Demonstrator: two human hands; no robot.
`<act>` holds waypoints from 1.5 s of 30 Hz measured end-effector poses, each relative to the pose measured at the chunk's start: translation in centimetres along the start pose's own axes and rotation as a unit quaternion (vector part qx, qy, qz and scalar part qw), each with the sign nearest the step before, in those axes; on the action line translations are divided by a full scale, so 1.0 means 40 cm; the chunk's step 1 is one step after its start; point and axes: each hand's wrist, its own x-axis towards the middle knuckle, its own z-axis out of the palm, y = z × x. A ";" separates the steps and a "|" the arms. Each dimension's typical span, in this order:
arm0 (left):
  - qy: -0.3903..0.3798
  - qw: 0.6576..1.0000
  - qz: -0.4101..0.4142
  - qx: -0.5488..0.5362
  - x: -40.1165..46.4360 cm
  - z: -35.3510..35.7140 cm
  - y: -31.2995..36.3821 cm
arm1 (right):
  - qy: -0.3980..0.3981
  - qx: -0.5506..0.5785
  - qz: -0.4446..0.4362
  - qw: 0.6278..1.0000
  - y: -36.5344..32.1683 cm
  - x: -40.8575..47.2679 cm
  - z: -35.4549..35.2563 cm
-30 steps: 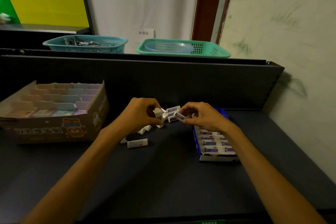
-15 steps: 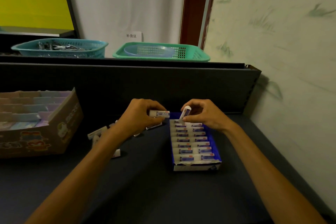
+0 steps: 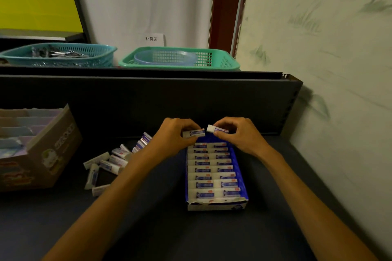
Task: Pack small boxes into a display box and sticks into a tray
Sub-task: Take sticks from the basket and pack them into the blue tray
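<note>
Item one: we are looking at the blue display box [image 3: 238, 163], which is sitting on the dark table [image 3: 191, 233] right of centre, holding two columns of small white boxes with blue labels.

Item two: our left hand [image 3: 171, 139] is pinching one small box [image 3: 194, 133] over the far end of the display box.

Item three: our right hand [image 3: 240, 134] is gripping a second small box [image 3: 214, 129] at the same far end, its white end nearly meeting the first; the two hands are working close together, not touching.

Item four: loose small boxes [image 3: 110, 163] are lying scattered on the table, left of the display box.

Item five: a cardboard tray [image 3: 53, 150] with pastel dividers is standing at the left edge.

Item six: a blue basket [image 3: 63, 55] and a green basket [image 3: 180, 59] are resting on the ledge behind.
</note>
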 end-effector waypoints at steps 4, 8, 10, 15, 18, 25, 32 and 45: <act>-0.038 0.999 -0.014 0.017 0.019 0.027 -0.011 | 0.005 -0.011 -0.006 1.000 0.016 0.010 0.013; -0.059 0.994 -0.027 0.087 0.023 0.043 -0.004 | -0.019 -0.056 -0.026 0.998 0.030 0.016 0.019; -0.060 0.992 -0.027 0.107 0.023 0.046 0.002 | -0.032 -0.101 -0.026 0.994 0.033 0.020 0.020; -0.072 0.983 0.018 0.171 0.025 0.049 0.005 | -0.056 -0.188 -0.040 0.980 0.031 0.019 0.015; -0.071 0.979 0.025 0.191 0.026 0.049 0.002 | -0.058 -0.200 -0.047 0.977 0.034 0.015 0.008; -0.083 0.980 0.016 0.181 0.031 0.050 0.000 | -0.078 -0.276 -0.058 0.956 0.037 0.009 0.010; -0.080 0.986 -0.009 0.143 0.031 0.048 -0.014 | -0.075 -0.267 -0.033 0.960 0.044 0.012 0.011; -0.083 0.984 -0.020 0.153 0.030 0.045 -0.001 | -0.085 -0.250 -0.032 0.964 0.020 0.006 0.009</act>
